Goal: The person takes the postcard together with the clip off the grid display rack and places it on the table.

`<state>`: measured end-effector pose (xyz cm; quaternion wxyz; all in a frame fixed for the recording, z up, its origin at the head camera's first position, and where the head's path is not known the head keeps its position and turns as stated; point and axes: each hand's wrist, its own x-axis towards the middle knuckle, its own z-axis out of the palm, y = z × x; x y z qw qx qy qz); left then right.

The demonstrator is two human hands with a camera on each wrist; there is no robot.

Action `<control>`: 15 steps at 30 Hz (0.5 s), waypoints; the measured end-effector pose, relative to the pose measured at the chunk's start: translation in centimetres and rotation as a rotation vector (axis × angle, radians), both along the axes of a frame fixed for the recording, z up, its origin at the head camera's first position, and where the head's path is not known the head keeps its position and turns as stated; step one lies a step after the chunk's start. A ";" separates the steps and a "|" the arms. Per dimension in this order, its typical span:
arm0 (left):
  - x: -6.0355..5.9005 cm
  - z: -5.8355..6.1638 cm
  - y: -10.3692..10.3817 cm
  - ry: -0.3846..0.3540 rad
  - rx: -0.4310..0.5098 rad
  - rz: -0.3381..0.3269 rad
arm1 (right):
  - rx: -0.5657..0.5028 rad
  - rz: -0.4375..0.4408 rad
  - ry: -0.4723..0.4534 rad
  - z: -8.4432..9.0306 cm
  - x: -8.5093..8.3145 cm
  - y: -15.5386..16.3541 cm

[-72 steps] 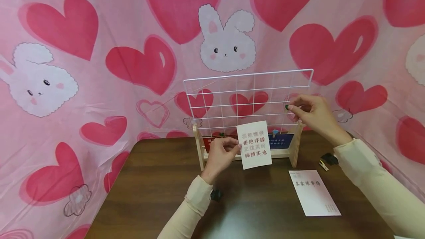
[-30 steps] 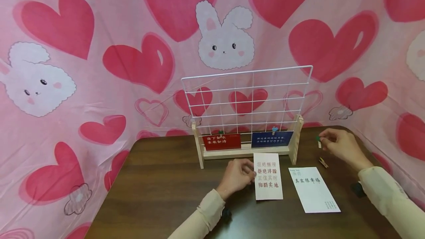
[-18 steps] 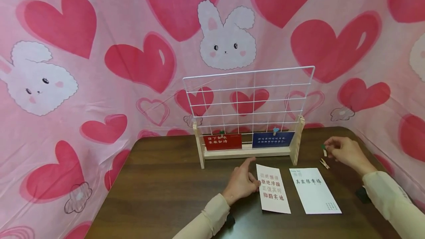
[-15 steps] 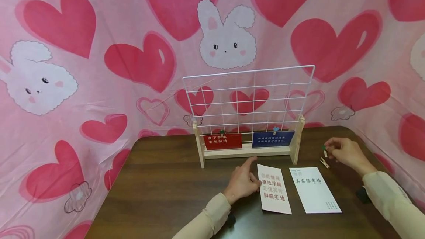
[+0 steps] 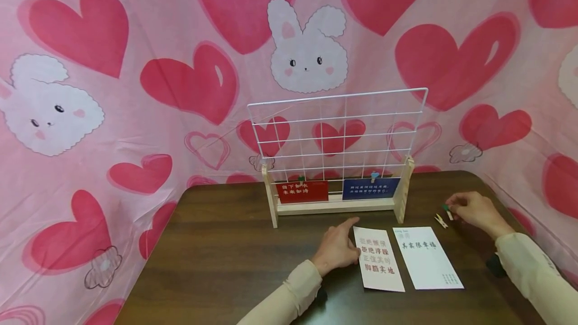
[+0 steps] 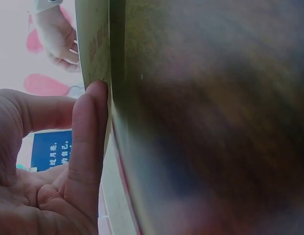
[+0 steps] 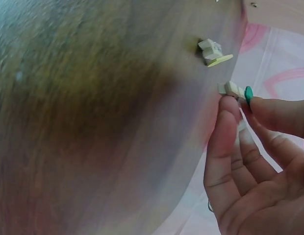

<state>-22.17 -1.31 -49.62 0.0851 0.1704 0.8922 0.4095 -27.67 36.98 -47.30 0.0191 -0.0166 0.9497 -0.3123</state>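
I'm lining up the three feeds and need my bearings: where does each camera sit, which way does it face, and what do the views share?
Head: on the person's head, facing forward and down at the table, white wire grid stand and two cards; both hands and cream sleeves show.
Left wrist: beside the left hand, looking along the tabletop at the red-lettered card; fingers and palm show.
Right wrist: beside the right hand, looking across the table at the green-topped clothespin it pinches.
Shared: the head view also shows that card and clothespin.

table [image 5: 226, 265]: dark wood; on it: grid stand [image 5: 336, 204]; two cards [image 5: 378, 265]; clothespin [image 5: 440, 221]
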 end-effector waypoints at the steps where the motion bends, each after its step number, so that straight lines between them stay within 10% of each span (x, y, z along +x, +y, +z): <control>1: 0.0 0.0 0.1 -0.004 -0.005 -0.002 | -0.003 0.000 -0.019 0.0 -0.1 0.1; 15: -0.7 0.1 0.6 -0.041 -0.034 -0.013 | -0.012 0.031 -0.078 -0.7 -0.9 1.1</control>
